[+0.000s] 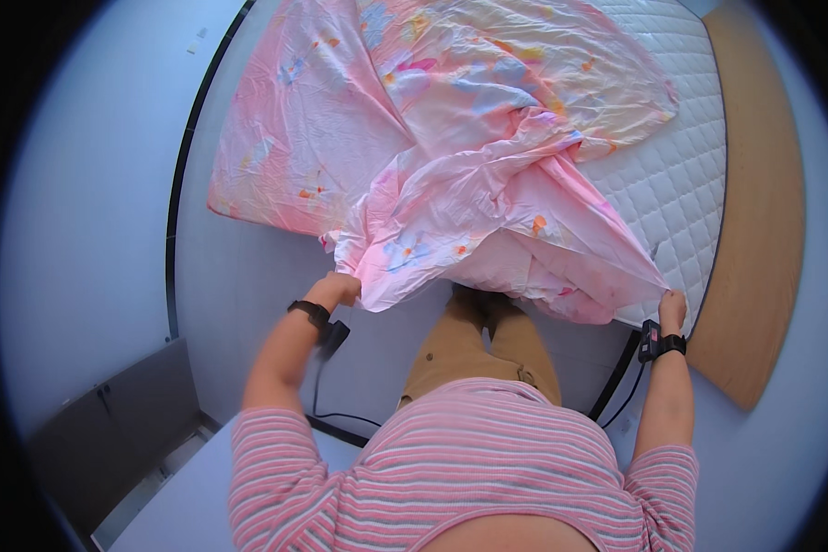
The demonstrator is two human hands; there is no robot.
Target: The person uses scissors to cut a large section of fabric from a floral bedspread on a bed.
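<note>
A pink floral fabric cover (414,172) lies rumpled over a bed and hangs down before my legs. My left hand (341,286) grips a bunched part of its near edge, out over the floor. At the mattress's near right corner, my right hand (673,310) pinches another corner of the cloth. Between my hands the near edge sags, and a paler inner side shows there. Under the cover, the white quilted mattress (669,186) is bare along its right side. Folds hide the rest of the mattress.
A wooden headboard (766,207) runs along the mattress's right side. Grey floor (262,269) lies to the left, bounded by a black skirting strip (179,165) and a pale wall (90,172). A dark brown cabinet (124,407) stands at the lower left. Black cables (345,415) trail from both wrist devices.
</note>
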